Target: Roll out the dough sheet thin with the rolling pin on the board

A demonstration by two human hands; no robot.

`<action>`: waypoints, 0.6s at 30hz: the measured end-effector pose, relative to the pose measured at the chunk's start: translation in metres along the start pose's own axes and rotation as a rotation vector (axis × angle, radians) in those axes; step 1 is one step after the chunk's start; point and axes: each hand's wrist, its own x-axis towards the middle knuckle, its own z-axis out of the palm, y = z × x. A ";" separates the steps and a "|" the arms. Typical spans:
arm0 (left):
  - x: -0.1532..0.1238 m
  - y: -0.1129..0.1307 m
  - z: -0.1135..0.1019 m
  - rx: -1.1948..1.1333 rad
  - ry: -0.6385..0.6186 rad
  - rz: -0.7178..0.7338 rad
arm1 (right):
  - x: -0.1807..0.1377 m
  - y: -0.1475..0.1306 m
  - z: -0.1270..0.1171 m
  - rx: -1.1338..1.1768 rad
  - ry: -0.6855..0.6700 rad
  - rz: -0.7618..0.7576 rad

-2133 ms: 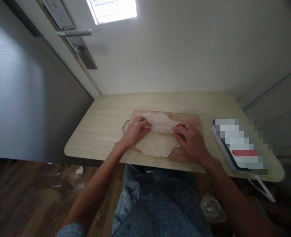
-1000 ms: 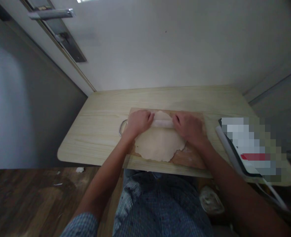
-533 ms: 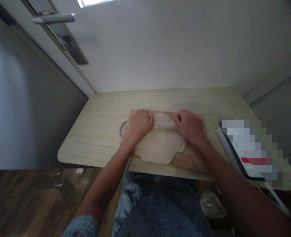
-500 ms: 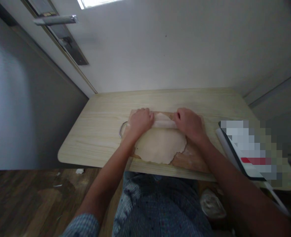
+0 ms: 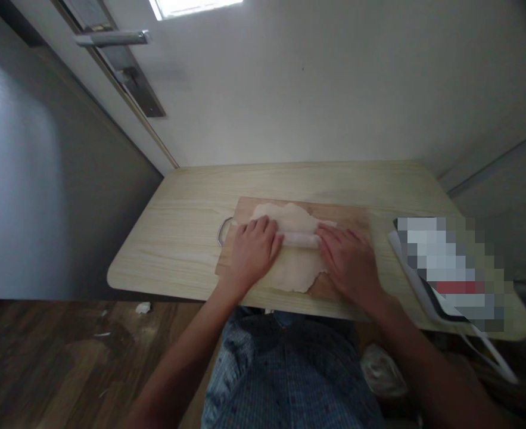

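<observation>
A thin sheet of pale dough (image 5: 289, 268) lies on a wooden cutting board (image 5: 356, 217) with a metal handle (image 5: 221, 231) at its left end. A pale rolling pin (image 5: 301, 239) lies across the dough's middle. My left hand (image 5: 254, 250) rests flat on the pin's left end, fingers stretched forward. My right hand (image 5: 347, 259) lies flat on its right end in the same way. Both palms press down on the pin rather than wrapping round it.
The board sits on a light wooden table (image 5: 177, 238) against a white wall. A blurred-out flat object (image 5: 445, 268) lies at the table's right end. A door with a metal lever handle (image 5: 111, 39) stands at the back left. Dark wooden floor (image 5: 66, 357) is on the left.
Both hands have drawn the rolling pin back toward me, from the dough's far edge to its middle. The fingers, curled over the pin before, now lie flat.
</observation>
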 end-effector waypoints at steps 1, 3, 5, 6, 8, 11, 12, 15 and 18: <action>-0.011 0.002 0.000 -0.019 0.008 0.011 | -0.011 -0.003 -0.002 0.004 0.011 -0.010; -0.027 0.006 0.002 -0.044 0.026 0.018 | -0.025 -0.006 -0.004 0.010 0.030 -0.021; -0.031 0.005 0.003 -0.034 0.028 0.015 | -0.026 -0.008 -0.005 0.010 0.040 -0.020; -0.028 0.004 0.003 -0.018 0.022 0.013 | -0.022 -0.009 -0.004 0.003 0.037 -0.012; -0.013 -0.002 0.002 0.016 -0.004 0.022 | -0.006 -0.007 -0.001 -0.039 0.021 0.025; 0.024 -0.014 0.003 0.018 -0.057 0.058 | 0.029 0.000 0.006 -0.121 -0.011 0.095; 0.037 -0.018 0.004 0.002 -0.077 0.058 | 0.040 0.004 0.008 -0.125 -0.022 0.102; 0.069 -0.025 0.007 -0.039 -0.148 0.035 | 0.066 0.014 0.015 -0.107 -0.030 0.109; 0.072 -0.025 0.007 -0.002 -0.095 0.015 | 0.068 0.017 0.016 -0.068 -0.026 0.068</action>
